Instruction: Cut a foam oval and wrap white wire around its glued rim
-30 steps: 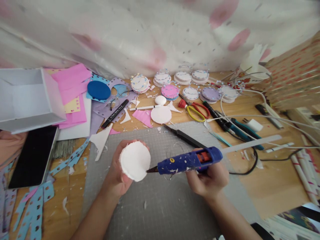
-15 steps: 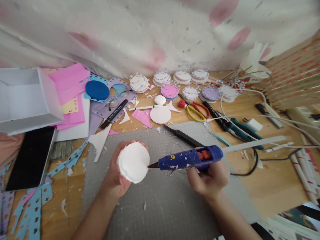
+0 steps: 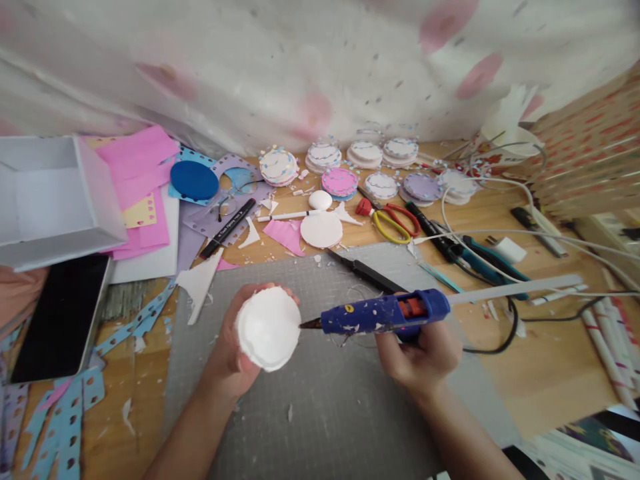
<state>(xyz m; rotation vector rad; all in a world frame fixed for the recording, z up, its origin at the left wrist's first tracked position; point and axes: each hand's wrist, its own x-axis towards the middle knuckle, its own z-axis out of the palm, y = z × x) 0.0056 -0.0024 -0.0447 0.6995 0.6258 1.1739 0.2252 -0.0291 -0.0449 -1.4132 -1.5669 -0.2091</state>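
White scalloped disc sits cupped in the left hand, held up over the grey cutting mat, with the fingers curled behind it and their tips showing at its top edge. In the head view, the only one, it looks thin, light and a little flexible, likely foam or card, so it would probably bend or crease if squeezed across its face; supporting it from behind, with fingertips at the rim as now, seems the safest hold. The right hand is wrapped around the grip of a blue glue gun, nozzle tip touching or just beside the disc's right rim, a white glue stick jutting from the back. Any fresh glue would be hot and tacky, so the face near the nozzle is best left untouched. Beyond the mat lie another plain white disc, scissors, a black marker and a row of decorated rounds; a white box stands far left
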